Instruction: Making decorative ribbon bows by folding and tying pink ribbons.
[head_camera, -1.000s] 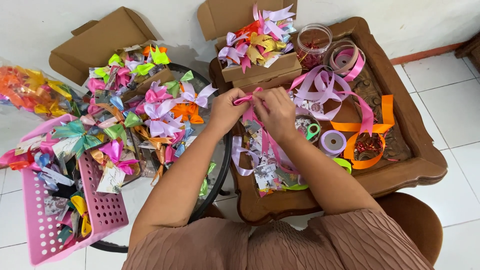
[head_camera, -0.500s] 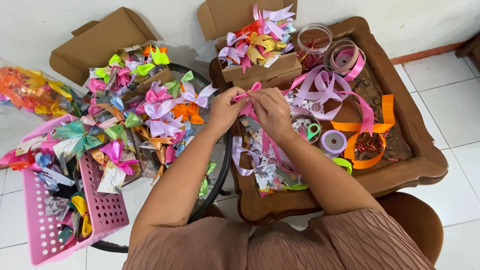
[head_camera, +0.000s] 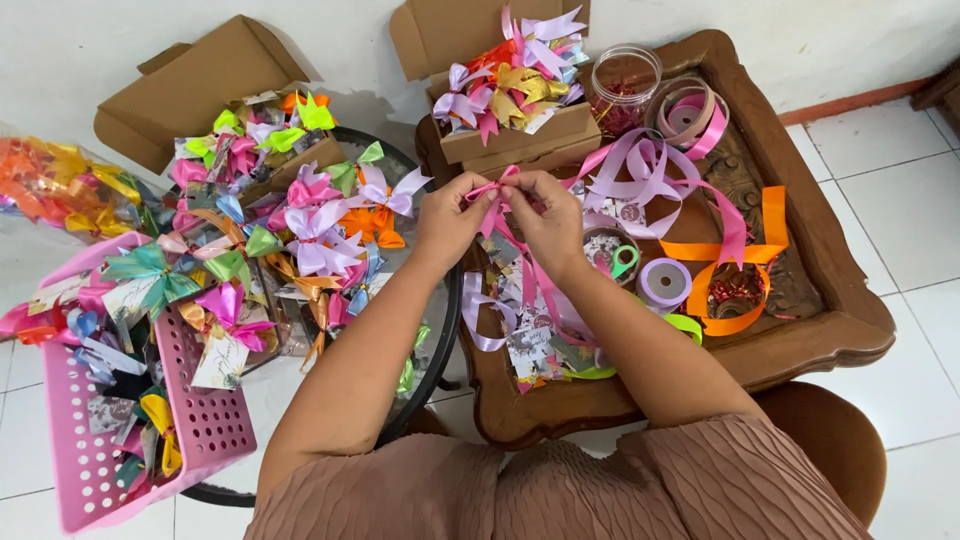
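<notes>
**Two hands pinch a pink ribbon bow over a crowded craft table**

While both forearms reach forward from the bottom of the view, the left hand (head_camera: 450, 222) and the right hand (head_camera: 548, 218) meet above the carved wooden table (head_camera: 850, 320), close together with only the ribbon between them. Both sets of fingers are drawn in narrow, pinched on a small pink ribbon bow (head_camera: 495, 192); its loops stick up between the thumbs, and a pink tail hangs down from it past the right wrist.

Just beyond the hands sits an open cardboard box (head_camera: 520, 135) heaped with finished bows in purple, orange, gold and pink. Beside that box, to the right, stands a clear plastic jar (head_camera: 625, 85), and next to it a roll of pink ribbon (head_camera: 690, 115). Loose lilac ribbon (head_camera: 630, 175) curls across the tabletop near the right hand, and a strip of orange ribbon (head_camera: 745, 255) loops further right. A spool of lilac ribbon (head_camera: 664, 282) lies near the right forearm, with green-handled scissors (head_camera: 622, 262) just beside it.

To the left, a round glass table (head_camera: 440, 330) carries a second cardboard box (head_camera: 200, 85) and a spread of multicoloured bows (head_camera: 320, 225). A pink plastic basket (head_camera: 200, 430), also holding bows and tags, stands at the lower left on the white tiled floor (head_camera: 900, 200).
</notes>
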